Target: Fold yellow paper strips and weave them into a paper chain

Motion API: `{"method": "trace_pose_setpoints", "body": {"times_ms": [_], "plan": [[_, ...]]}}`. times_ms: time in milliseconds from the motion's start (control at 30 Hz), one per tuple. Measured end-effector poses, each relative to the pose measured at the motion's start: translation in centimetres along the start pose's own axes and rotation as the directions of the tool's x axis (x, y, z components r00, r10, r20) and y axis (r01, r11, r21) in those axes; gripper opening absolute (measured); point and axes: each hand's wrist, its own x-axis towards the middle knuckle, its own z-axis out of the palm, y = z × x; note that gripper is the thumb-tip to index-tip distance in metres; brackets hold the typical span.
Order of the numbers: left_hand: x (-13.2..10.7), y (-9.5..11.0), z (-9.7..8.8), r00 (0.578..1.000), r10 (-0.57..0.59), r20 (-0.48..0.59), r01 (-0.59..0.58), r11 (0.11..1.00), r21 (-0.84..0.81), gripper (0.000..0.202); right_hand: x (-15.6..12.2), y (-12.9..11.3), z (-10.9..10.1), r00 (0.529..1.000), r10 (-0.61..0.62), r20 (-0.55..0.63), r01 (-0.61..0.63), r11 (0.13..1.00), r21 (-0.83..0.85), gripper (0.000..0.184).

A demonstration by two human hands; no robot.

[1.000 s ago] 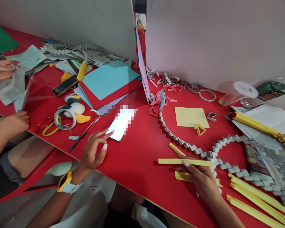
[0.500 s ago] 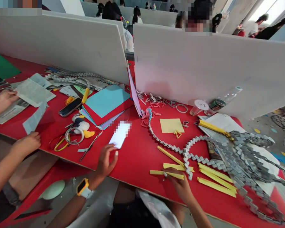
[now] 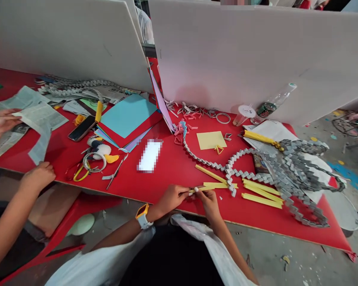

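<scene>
My left hand (image 3: 175, 197) and my right hand (image 3: 209, 201) meet at the table's front edge, fingers closed in a pinch on a narrow yellow paper strip (image 3: 192, 191). Just beyond them, another yellow strip (image 3: 209, 172) slants across the table. Several more yellow strips (image 3: 261, 200) lie to the right of my right hand. A zigzag chain of folded grey paper (image 3: 203, 162) runs from small pink folded pieces (image 3: 179, 129) toward a tangled grey pile (image 3: 298, 171). My left wrist wears a yellow-framed watch (image 3: 142, 211).
A bright-screened phone (image 3: 150, 156) lies left of centre, near blue and red paper sheets (image 3: 128, 119). A yellow paper square (image 3: 207, 140), a plastic cup (image 3: 244, 114) and a bottle (image 3: 268, 108) stand or lie farther back. At left, a co-worker's hands (image 3: 37, 176) handle thin paper.
My left hand has left the phone and moved right to join my right hand on the strip. My right hand has come nearer the edge. The view has tilted down.
</scene>
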Motion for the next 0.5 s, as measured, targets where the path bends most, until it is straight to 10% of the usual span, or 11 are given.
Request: {"method": "trace_pose_setpoints", "body": {"times_ms": [167,300,500], "plan": [[-1.0,0.4,-1.0,0.991,-0.034,0.129,0.058,0.981,-0.184,0.041,0.6,0.3,-0.8,0.995,0.1,-0.007,-0.098,0.99,0.097,0.037],[-1.3,0.6,-2.6,0.912,0.213,0.349,-0.153,0.969,-0.192,0.061,1.0,0.5,-1.0,0.981,0.192,0.033,-0.195,0.97,0.148,0.04],[-0.2,-0.5,-1.8,0.953,0.29,0.084,-0.281,0.954,-0.103,0.027,1.0,0.4,0.5,0.953,0.261,0.156,-0.279,0.954,0.106,0.038]]}}
